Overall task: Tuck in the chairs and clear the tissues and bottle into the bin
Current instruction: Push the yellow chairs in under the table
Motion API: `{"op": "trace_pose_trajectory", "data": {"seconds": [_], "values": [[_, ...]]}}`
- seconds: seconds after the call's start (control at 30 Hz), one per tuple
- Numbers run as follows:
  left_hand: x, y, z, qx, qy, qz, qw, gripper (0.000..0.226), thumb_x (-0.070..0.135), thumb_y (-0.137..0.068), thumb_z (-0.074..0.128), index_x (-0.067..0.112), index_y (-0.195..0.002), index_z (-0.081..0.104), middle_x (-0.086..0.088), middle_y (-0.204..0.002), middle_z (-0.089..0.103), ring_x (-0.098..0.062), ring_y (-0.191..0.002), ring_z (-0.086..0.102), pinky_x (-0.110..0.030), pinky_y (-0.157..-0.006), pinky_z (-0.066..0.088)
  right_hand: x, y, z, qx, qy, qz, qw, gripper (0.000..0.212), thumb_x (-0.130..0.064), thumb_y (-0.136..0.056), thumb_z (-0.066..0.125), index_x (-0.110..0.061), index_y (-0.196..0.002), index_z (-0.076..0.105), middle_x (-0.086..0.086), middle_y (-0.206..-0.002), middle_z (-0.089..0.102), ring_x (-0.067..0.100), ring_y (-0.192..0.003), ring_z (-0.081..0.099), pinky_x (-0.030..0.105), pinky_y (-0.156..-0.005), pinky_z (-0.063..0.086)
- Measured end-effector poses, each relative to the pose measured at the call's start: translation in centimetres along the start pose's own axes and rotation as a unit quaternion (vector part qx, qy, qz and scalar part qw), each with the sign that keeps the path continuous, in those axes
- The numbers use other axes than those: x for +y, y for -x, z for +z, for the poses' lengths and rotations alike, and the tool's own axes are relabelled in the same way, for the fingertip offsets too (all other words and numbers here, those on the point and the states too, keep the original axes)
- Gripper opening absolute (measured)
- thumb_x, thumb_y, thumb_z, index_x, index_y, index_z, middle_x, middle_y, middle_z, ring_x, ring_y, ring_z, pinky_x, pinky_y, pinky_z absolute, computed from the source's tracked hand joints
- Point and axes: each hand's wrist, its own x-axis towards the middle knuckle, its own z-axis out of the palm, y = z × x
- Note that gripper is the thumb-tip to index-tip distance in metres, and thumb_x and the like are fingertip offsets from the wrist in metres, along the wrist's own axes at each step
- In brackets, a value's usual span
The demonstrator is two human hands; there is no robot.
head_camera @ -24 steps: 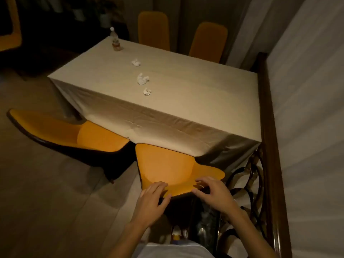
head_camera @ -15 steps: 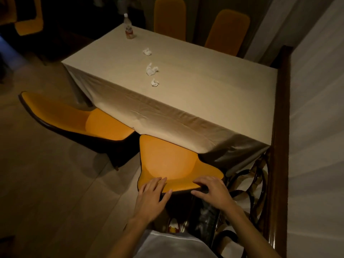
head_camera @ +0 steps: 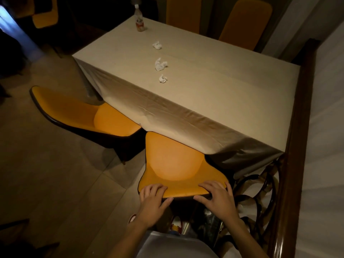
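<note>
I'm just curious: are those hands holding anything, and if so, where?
Both the left hand and right hand grip the near orange chair by the top edge of its backrest.

I'm standing in a dim dining room, more like a restaurant than a home: a long table [head_camera: 214, 86] under a beige cloth, with matching orange chairs, two at its near edge [head_camera: 173, 164] [head_camera: 83, 112] and two at its far edge [head_camera: 183, 13] [head_camera: 245, 23]. More orange seats [head_camera: 44, 19] stand beyond the table's far left corner, the floor [head_camera: 46, 164] is tiled, and a dark wooden rail [head_camera: 296, 127] over scrolled ironwork runs along its right edge.
</note>
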Motion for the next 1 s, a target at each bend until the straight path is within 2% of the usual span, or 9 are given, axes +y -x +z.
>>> {"op": "trace_pose_trajectory", "data": {"seconds": [0.17,0.4,0.53,0.67,0.77,0.93,1.0], "values": [[-0.9,-0.7,-0.1,-0.026,-0.005,-0.001,1.0,0.067,0.075,-0.089,0.016,0.037,-0.137,0.042,0.015,-0.137,0.04,-0.006,-0.125,0.024,-0.026,-0.104,0.009,0.0,-0.1,0.1,-0.002,0.014,0.006,1.0,0.072,-0.092,-0.077,0.027,-0.048,-0.125,0.057,-0.023,-0.132,0.054,0.002,-0.128,0.042,0.048,-0.118,0.01],[-2.8,-1.8,-0.5,-0.05,0.008,0.009,0.999,0.069,0.078,-0.087,0.017,0.037,-0.135,0.045,0.014,-0.137,0.044,-0.01,-0.127,0.031,-0.031,-0.108,0.009,-1.6,-0.7,0.2,-0.021,0.038,0.034,0.998,0.08,-0.094,-0.073,0.017,-0.05,-0.129,0.053,-0.027,-0.134,0.051,0.0,-0.13,0.04,0.045,-0.118,0.009],[-5.0,-2.6,-1.8,-0.036,0.026,0.038,0.998,0.058,0.076,-0.09,0.025,0.043,-0.131,0.049,0.017,-0.131,0.046,-0.008,-0.125,0.034,-0.031,-0.106,0.01,-3.7,-1.0,1.1,-0.022,0.046,0.038,0.998,0.079,-0.091,-0.077,0.014,-0.047,-0.131,0.052,-0.024,-0.135,0.052,0.004,-0.131,0.041,0.048,-0.118,0.012],[-7.1,-3.9,-3.6,-0.034,0.019,0.069,0.997,0.05,0.073,-0.092,0.025,0.048,-0.13,0.047,0.018,-0.129,0.045,-0.003,-0.124,0.031,-0.036,-0.106,0.013,-6.0,-2.0,1.5,-0.031,0.036,0.06,0.997,0.075,-0.09,-0.079,0.018,-0.047,-0.132,0.05,-0.025,-0.136,0.05,0.004,-0.132,0.038,0.049,-0.118,0.01],[-8.3,-4.8,-4.6,-0.037,0.015,0.082,0.996,0.053,0.073,-0.092,0.021,0.049,-0.13,0.047,0.019,-0.128,0.046,-0.004,-0.123,0.032,-0.037,-0.106,0.014,-7.4,-2.6,1.9,-0.026,0.026,0.073,0.997,0.074,-0.089,-0.08,0.02,-0.046,-0.133,0.05,-0.024,-0.137,0.049,0.005,-0.133,0.037,0.05,-0.119,0.008],[-10.1,-6.0,-6.0,-0.047,0.007,0.104,0.993,0.065,0.077,-0.089,0.011,0.046,-0.132,0.048,0.019,-0.13,0.046,-0.004,-0.125,0.032,-0.034,-0.106,0.011,-9.4,-3.2,2.9,-0.007,0.034,0.081,0.996,0.081,-0.088,-0.08,0.007,-0.045,-0.135,0.047,-0.021,-0.139,0.048,0.006,-0.134,0.036,0.052,-0.119,0.007],[-10.8,-6.6,-6.5,-0.045,0.006,0.114,0.992,0.064,0.077,-0.089,0.012,0.046,-0.131,0.049,0.018,-0.129,0.047,-0.004,-0.124,0.033,-0.032,-0.105,0.01,-10.0,-3.6,3.5,0.01,0.027,0.086,0.996,0.076,-0.086,-0.083,0.012,-0.044,-0.134,0.05,-0.019,-0.137,0.051,0.009,-0.133,0.04,0.054,-0.119,0.01]]}}
